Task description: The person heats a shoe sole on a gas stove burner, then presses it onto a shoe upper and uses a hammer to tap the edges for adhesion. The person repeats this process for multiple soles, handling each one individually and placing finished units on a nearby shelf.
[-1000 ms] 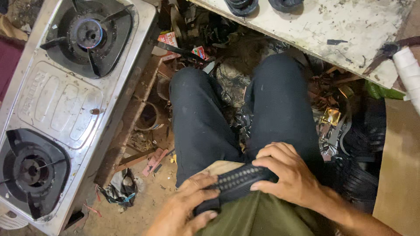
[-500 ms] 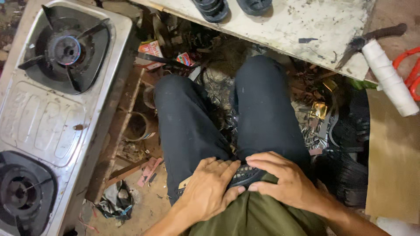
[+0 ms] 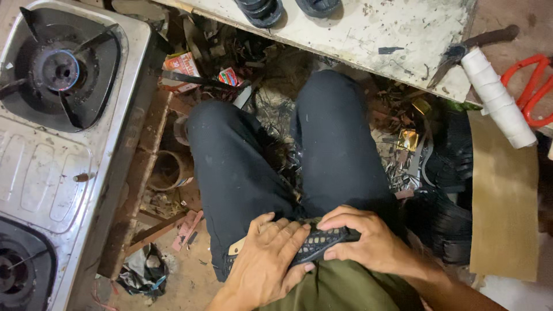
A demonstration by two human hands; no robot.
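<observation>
I am seated, with my knees in black trousers (image 3: 340,138) below me. On my lap lies a black ribbed strip with small studs or holes (image 3: 318,242). My left hand (image 3: 266,263) lies flat over its left part, fingers spread and pressing down. My right hand (image 3: 368,239) grips the strip's right end with fingers curled over it. A bit of tan material (image 3: 236,247) peeks out beside my left hand.
A steel two-burner gas stove (image 3: 52,150) stands at the left. A stained white board (image 3: 391,34) at the top carries black round parts (image 3: 262,8). At the right are a white roll (image 3: 498,95), orange scissors (image 3: 533,86) and brown cardboard (image 3: 504,196). Scrap litters the floor.
The view has shifted, with the stove sliding left and the scissors coming into sight. My left hand has moved over the strip and both hands now sit closer together on it.
</observation>
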